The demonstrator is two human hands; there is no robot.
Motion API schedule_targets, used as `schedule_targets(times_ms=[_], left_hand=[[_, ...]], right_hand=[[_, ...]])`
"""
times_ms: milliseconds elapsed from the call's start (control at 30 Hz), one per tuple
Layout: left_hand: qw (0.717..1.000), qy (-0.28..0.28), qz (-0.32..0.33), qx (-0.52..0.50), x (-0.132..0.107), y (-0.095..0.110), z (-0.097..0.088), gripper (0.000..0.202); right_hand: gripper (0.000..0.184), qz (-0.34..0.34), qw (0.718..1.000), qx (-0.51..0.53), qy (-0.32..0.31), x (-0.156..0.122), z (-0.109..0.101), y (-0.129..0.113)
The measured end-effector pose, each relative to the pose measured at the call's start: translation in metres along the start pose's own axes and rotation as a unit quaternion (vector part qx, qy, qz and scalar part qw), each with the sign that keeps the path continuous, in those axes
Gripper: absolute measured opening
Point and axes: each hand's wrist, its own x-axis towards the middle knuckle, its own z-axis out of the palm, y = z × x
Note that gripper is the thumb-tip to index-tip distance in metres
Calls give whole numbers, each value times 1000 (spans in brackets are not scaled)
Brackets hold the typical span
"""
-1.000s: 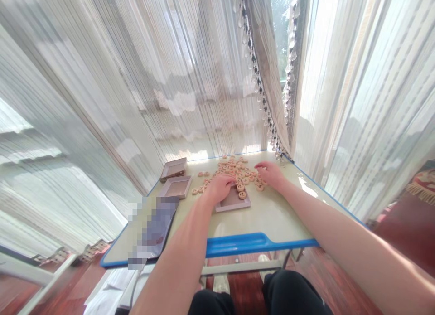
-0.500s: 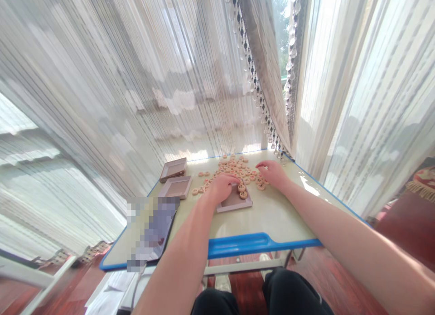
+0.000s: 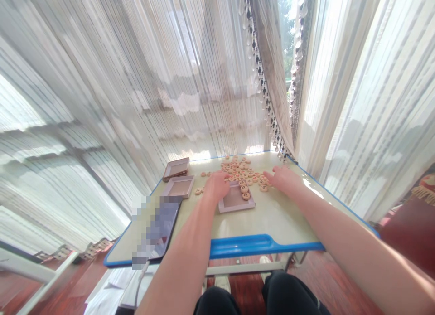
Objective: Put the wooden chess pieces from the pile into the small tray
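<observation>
Near the middle of the pale tabletop, my head view shows a shallow open box with three round pieces lined up along its right wall, dark characters on their faces. Beyond it I see a loose heap of similar pieces spread toward the far edge, some trailing off to the right. I have the left hand at the box's far left corner, its fingers bent toward the heap; whether they grasp a piece, I cannot tell. My right hand is at the heap's right end, fingers parted and released, tips just beside a few pieces. Off to the left I make out another open box, with stacked boxes behind it and a flat dark device, partly pixelated, nearer the camera.
</observation>
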Motion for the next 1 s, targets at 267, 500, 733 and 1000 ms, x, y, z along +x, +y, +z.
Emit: schedule_targets(times_ms=[267, 500, 733, 1000], left_hand=[[999, -21, -32, -1, 2, -2, 4, 27], [999, -29, -28, -29, 2, -3, 6, 25], [998, 17, -32, -52, 6, -7, 7, 36], [983, 11, -136, -122, 15, -20, 12, 40]], right_hand=[[34, -70, 996, 62, 0, -3, -5, -7], [32, -132, 985, 97, 56, -1, 3, -8], [42, -141, 980, 133, 34, 14, 15, -5], [41, -203, 959, 192, -42, 10, 15, -6]])
